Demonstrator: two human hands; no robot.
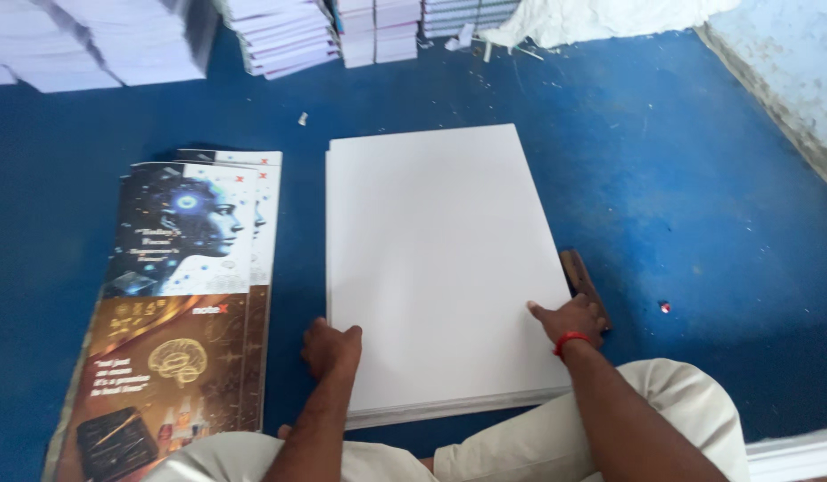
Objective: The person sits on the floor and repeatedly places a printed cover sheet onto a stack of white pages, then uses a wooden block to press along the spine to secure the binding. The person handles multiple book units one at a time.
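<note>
Paper stack (436, 268): on the blue floor (681, 178), white sheets, probably heavy together, top sheets slippery; best held at the side edges.
Left hand (331, 346): curled against the stack's left edge.
Right hand (570, 319): fingers flat on the right edge, closed over a wooden block (581, 281).
Printed covers (177, 303): just left, apart.
Stacked booklets (280, 36): far back.
</note>
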